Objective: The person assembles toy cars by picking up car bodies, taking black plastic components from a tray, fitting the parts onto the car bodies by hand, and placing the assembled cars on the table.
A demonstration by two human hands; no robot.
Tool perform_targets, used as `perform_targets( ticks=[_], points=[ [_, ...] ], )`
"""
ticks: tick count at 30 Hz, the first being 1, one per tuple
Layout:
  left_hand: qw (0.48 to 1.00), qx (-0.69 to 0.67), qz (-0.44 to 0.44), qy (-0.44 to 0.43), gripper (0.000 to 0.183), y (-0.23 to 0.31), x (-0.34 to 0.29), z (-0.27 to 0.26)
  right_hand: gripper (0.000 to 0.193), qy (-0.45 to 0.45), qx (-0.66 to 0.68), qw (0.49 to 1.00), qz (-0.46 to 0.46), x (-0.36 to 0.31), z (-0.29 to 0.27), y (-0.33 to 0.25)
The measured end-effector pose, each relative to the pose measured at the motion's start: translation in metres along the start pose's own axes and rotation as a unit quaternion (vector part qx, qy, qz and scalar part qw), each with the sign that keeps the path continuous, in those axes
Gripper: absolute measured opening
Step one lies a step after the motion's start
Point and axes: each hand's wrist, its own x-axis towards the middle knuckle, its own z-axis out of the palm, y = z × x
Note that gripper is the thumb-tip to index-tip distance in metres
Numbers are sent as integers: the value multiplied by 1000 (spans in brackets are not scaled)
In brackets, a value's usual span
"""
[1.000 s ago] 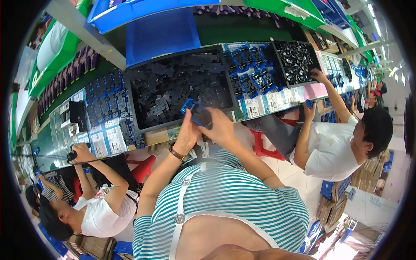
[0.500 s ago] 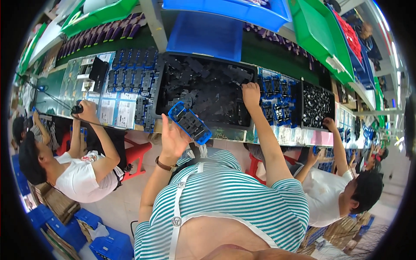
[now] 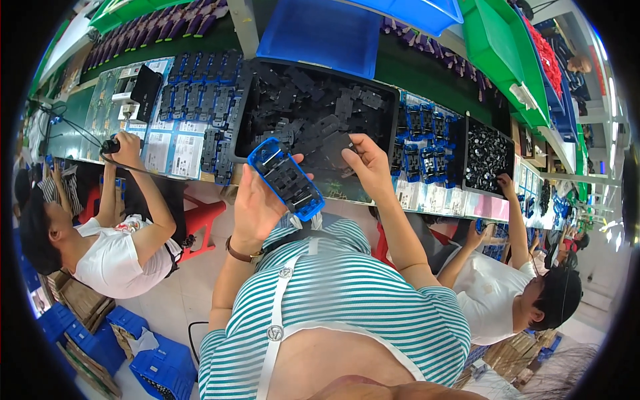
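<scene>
My left hand grips a blue toy car body, tilted, with a black inner part showing inside its blue rim. Over the near right part of a large black tray, my right hand is closed, thumb and fingertips pinching a dark flat plastic part. That part is hard to separate from the dark pieces behind it. A heap of loose black plastic parts lies in the tray. The two hands are close together but apart.
Rows of blue-and-black car bodies lie left of the tray, and more lie right. Farther right is a tray of small black-and-silver parts. A blue bin stands behind. Co-workers sit on both sides; the left one holds a corded tool.
My right hand has drawn back toward me and left from the tray's right side, now with a dark part at its fingertips. My left hand keeps the car body, shifted slightly left.
</scene>
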Motion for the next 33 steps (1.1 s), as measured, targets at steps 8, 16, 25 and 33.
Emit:
perform_targets(
  ticks=[8,16,25,33],
  points=[
    [998,12,-17,-58,67,4,-11,3,24,105,75,992,-7,-1,20,5],
    [1000,-12,10,14,65,11,-20,-24,27,267,32,956,122,73,-31,125],
    [996,-34,44,76,73,16,-38,-48,60,54,-620,782,-10,79,-31,133],
    [994,-46,60,80,74,16,-40,-40,53,-147,-599,760,-205,113,-47,124]
  ],
)
